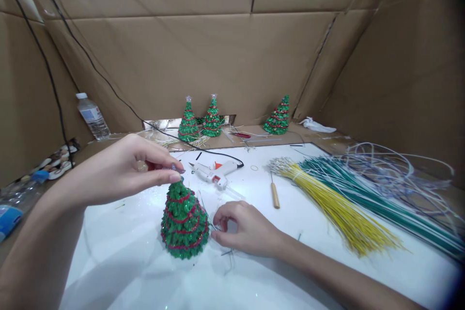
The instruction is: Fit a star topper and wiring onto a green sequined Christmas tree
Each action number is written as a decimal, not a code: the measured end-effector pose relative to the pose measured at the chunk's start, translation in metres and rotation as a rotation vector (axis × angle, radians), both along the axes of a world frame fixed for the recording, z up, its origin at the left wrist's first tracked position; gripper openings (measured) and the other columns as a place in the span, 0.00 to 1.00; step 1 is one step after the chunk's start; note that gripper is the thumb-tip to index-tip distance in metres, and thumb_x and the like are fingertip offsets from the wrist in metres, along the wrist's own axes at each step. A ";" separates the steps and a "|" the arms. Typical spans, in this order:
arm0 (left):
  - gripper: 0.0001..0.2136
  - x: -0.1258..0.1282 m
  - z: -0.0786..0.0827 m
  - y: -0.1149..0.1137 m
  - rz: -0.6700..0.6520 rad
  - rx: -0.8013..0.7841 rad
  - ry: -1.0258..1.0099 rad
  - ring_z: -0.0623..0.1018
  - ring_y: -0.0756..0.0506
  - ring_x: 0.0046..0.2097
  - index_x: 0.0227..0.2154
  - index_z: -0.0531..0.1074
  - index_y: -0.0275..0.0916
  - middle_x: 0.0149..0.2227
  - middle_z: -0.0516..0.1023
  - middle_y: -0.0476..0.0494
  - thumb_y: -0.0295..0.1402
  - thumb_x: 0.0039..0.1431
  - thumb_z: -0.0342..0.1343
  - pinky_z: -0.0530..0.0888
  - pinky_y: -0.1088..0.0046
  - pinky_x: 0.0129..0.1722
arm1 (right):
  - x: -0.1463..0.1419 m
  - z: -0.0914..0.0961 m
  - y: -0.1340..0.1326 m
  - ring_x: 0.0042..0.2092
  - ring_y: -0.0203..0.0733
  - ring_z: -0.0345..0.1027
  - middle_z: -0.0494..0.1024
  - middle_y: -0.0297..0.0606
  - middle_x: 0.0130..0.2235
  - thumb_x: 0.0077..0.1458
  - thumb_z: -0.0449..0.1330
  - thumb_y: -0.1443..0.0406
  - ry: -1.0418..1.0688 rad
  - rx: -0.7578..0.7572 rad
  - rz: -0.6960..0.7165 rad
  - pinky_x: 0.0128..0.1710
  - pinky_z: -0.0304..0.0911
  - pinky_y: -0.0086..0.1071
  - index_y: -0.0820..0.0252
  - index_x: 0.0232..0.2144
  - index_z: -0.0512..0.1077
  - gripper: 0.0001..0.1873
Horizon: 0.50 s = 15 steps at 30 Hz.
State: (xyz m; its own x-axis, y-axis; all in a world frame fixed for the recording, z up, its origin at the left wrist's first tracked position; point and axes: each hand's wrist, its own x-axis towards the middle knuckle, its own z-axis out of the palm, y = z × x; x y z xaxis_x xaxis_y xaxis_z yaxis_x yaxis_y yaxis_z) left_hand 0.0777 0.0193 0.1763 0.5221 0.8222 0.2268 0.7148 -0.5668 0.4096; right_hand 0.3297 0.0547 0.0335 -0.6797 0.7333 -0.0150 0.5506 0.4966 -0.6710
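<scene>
White tabletop [116,276], green tree [184,225] standing near, left of centre: my left hand [129,169] pinches its tip, right hand [245,227] seems pinched on a thin wire [214,226] alongside; likely decorating, next needing steady support.

Head cam, fwd/down, prob. close

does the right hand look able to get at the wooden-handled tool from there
Probably yes: the wooden-handled tool lies beyond the right hand with only white tabletop between, though that hand seems to pinch a thin strand.
</scene>
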 end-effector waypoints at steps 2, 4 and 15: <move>0.10 0.000 0.000 0.000 0.003 -0.001 -0.003 0.78 0.50 0.32 0.33 0.81 0.40 0.33 0.83 0.47 0.39 0.60 0.58 0.73 0.81 0.29 | -0.001 -0.003 0.001 0.32 0.39 0.70 0.78 0.34 0.29 0.46 0.61 0.63 0.008 -0.004 -0.011 0.36 0.60 0.30 0.60 0.28 0.76 0.07; 0.10 0.000 0.000 0.000 0.011 -0.001 -0.008 0.79 0.50 0.32 0.33 0.81 0.40 0.33 0.83 0.47 0.40 0.60 0.58 0.73 0.81 0.28 | -0.002 -0.007 0.002 0.31 0.37 0.69 0.77 0.34 0.28 0.46 0.60 0.65 0.026 -0.001 -0.014 0.34 0.59 0.29 0.59 0.27 0.76 0.05; 0.09 0.001 0.002 -0.001 -0.010 -0.008 -0.007 0.79 0.51 0.31 0.31 0.80 0.41 0.32 0.83 0.49 0.39 0.60 0.58 0.73 0.83 0.28 | 0.008 0.014 0.008 0.31 0.37 0.64 0.72 0.34 0.28 0.54 0.54 0.61 0.347 -0.041 -0.192 0.30 0.58 0.29 0.59 0.26 0.67 0.09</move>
State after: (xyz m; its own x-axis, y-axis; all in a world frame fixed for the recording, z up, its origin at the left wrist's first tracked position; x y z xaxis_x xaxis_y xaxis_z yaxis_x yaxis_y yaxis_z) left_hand 0.0788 0.0185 0.1780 0.5284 0.8190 0.2236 0.7064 -0.5702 0.4194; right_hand 0.3376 0.0628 0.0473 -0.5004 0.8509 0.1601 0.3676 0.3762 -0.8505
